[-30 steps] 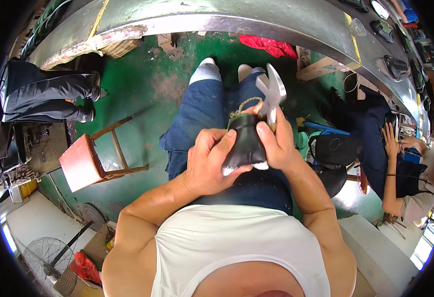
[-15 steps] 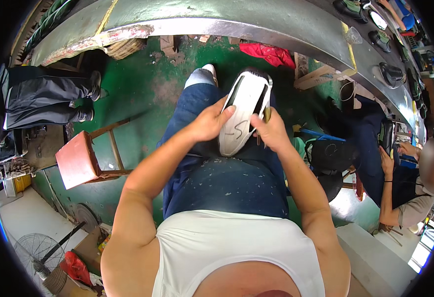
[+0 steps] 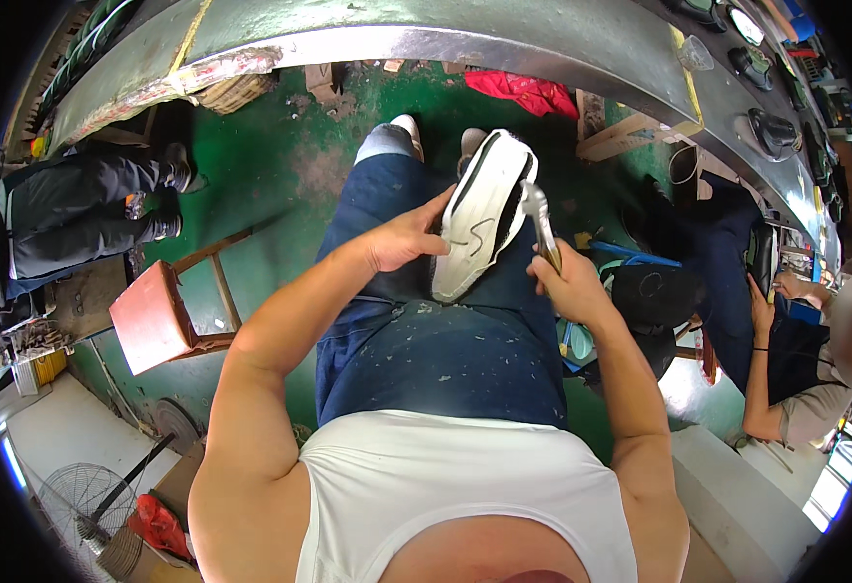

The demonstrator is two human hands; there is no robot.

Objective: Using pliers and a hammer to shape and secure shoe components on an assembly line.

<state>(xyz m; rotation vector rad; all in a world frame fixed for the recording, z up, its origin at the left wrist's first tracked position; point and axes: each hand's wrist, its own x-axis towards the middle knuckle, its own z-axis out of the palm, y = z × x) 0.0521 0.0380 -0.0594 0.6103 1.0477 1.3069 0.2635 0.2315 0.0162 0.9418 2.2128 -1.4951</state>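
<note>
A shoe on its last (image 3: 489,209) rests across my lap with its underside up, toe end pointing away. That underside is pale, with a dark pen mark, and dark gaps show along its edges. My left hand (image 3: 414,236) grips the shoe's left side, thumb on top and fingers wrapped beneath. Just right of the shoe, my right hand (image 3: 567,282) is closed around a hammer (image 3: 540,219). Its silvery metal head is close beside the shoe's right edge; whether they touch I cannot tell.
A long metal-edged bench (image 3: 426,49) runs across the far side, with shoes at its right end. A red-topped stool (image 3: 154,316) stands left. A co-worker (image 3: 805,360) sits at right; another person's legs (image 3: 86,199) show at left. A fan (image 3: 86,505) is at lower left.
My right hand has left the shoe and moved right and nearer to me, and the hammer now shows clearly. My left hand still holds the shoe, which tilts slightly more to the right.
</note>
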